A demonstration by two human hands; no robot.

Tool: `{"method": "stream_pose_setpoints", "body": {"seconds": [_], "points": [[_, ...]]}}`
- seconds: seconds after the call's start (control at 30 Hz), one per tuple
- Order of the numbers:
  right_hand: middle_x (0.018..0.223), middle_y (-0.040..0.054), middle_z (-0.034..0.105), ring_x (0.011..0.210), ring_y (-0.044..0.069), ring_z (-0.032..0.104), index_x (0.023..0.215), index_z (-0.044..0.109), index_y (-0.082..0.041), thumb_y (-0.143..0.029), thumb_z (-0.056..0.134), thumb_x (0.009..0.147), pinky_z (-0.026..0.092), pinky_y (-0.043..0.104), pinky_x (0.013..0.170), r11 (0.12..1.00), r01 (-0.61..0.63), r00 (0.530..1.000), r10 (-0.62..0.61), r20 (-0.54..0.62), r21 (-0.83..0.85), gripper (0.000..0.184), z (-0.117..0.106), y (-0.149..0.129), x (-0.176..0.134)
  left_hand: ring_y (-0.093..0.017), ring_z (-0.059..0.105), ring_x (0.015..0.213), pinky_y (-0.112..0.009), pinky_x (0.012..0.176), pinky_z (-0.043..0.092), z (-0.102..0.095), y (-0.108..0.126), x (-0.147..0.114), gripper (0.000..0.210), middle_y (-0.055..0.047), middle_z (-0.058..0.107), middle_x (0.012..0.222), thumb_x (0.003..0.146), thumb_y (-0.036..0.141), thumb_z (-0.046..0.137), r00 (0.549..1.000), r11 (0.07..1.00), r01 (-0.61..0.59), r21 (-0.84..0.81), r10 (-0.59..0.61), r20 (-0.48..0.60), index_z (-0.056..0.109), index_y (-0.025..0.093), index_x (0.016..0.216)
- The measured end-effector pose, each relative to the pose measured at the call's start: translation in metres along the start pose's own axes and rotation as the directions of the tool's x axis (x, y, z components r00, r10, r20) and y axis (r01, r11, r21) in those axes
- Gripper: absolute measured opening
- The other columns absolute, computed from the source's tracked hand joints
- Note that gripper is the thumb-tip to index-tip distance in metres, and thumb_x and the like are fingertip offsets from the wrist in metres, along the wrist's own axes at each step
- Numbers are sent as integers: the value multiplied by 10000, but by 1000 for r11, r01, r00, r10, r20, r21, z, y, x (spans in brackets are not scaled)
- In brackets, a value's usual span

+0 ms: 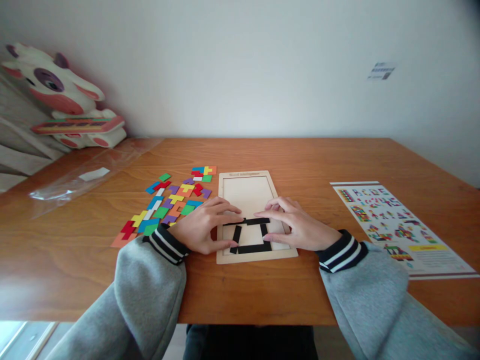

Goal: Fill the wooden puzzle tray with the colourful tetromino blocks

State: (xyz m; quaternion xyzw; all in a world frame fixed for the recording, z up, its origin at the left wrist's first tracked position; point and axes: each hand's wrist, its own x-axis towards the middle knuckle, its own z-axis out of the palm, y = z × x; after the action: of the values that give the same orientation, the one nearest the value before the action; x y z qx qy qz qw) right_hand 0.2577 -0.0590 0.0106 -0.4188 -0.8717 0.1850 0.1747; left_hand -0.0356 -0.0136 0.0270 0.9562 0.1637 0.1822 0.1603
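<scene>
A pale wooden puzzle board (258,258) with a raised rim lies flat on the table. In its lower half, black strips (255,248) form a rough rectangle, and a longer black bar (258,221) crosses above it. My left hand (210,225) rests over the board's left edge, thumb and fingers apart, fingertips touching the black pieces at the left. My right hand (296,223) is over the right edge, fingers spread, with its tips on the upper bar and the right-hand strip. Neither hand grips anything that I can see.
Many coloured puzzle pieces (161,212) lie left of the board. A printed pattern sheet (397,225) is on the right. A clear plastic bag (86,175) and a cow-shaped toy keyboard (78,125) are at the back left. The wooden table (232,300) ends near my lap.
</scene>
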Motion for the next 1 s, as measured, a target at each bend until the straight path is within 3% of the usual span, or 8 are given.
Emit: {"method": "stream_pose_setpoints", "body": {"seconds": [0.3, 0.5, 0.7, 1.0], "points": [[1237, 100, 542, 1195, 291, 520, 1323, 622, -350, -491, 687, 870, 388, 538, 1027, 1000, 8, 1000, -8, 8, -28, 479, 2, -1, 1, -337, 526, 1216, -554, 1052, 427, -4, 0, -3, 642, -149, 563, 1362, 768, 531, 757, 996, 996, 73, 42, -75, 45, 599, 234, 1315], [1225, 98, 570, 1175, 283, 531, 1312, 634, -344, -510, 662, 883, 400, 524, 1022, 1000, 16, 1000, -16, -10, -20, 460, -1, 1, 0, -318, 559, 1166, -525, 1018, 452, -2, -3, -5, 649, -150, 604, 1304, 746, 561, 775, 998, 998, 57, 35, -56, -18, 621, 225, 1279], [1186, 96, 614, 1130, 261, 560, 1286, 656, -297, -484, 637, 908, 433, 481, 1012, 1000, 4, 1000, -4, -20, 29, 422, -9, 5, -1, -290, 590, 1119, -515, 1039, 441, -5, -5, -7, 425, -133, 651, 1239, 819, 479, 732, 998, 997, 56, 46, -54, -43, 687, 203, 1138], [1225, 87, 580, 1167, 266, 544, 1312, 625, -314, -425, 704, 857, 423, 490, 1042, 999, 0, 1000, 0, 15, 53, 476, -8, 6, -3, -302, 572, 1166, -545, 1081, 407, -10, -2, -9, 456, -123, 599, 1311, 780, 258, 687, 998, 998, 55, 34, -55, 9, 637, 227, 1232]]}}
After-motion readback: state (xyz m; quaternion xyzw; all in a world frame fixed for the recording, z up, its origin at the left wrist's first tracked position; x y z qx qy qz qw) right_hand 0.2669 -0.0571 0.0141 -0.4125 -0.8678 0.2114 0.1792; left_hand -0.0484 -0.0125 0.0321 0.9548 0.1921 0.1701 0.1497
